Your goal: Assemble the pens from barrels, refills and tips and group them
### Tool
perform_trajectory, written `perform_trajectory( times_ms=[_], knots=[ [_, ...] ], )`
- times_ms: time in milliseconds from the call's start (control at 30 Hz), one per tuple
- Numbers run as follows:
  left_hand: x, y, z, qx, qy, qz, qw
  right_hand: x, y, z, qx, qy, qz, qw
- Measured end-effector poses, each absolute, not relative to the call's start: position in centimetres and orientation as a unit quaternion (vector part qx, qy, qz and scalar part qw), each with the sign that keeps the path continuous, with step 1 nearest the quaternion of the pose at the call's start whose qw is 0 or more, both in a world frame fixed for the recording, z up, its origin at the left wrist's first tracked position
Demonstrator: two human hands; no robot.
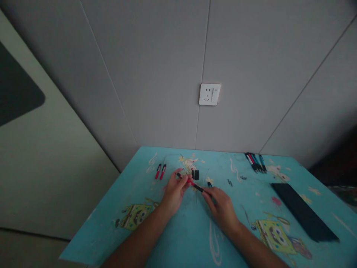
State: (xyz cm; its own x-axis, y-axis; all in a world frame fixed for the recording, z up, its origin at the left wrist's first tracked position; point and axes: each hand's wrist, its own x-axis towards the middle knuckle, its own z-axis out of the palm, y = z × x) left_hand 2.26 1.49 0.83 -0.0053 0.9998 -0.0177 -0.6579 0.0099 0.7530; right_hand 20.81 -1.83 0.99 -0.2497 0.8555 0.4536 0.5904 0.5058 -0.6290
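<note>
A red and black pen is held between both hands above the middle of the table. My left hand is closed around its red part, with a black end showing past the fingers. My right hand pinches the black end on the other side. Just behind the hands lie several short black pieces, partly hidden by my left fingers. Two red and black pen parts rest to the left. Close to my right hand is a small dark piece.
Several pens lie at the back right. Tiny black pieces sit right of the hands. A flat black case lies on the right of the blue patterned table. A grey wall with a socket stands behind.
</note>
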Motion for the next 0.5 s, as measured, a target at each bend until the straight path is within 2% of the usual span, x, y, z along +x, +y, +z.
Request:
perform_trajectory(
  times_ms=[167, 500],
  knots=[
    [2.3, 1.3, 0.9, 0.332, 0.304, 0.630, 0.632, 20.7, -1.9, 0.7, -0.497, -0.766, 0.180, 0.367],
    [2.2, 0.1, 2.5, 0.442, 0.264, 0.607, 0.606, 19.2, -2.9, -0.1, -0.511, -0.583, 0.484, 0.406]
  ],
)
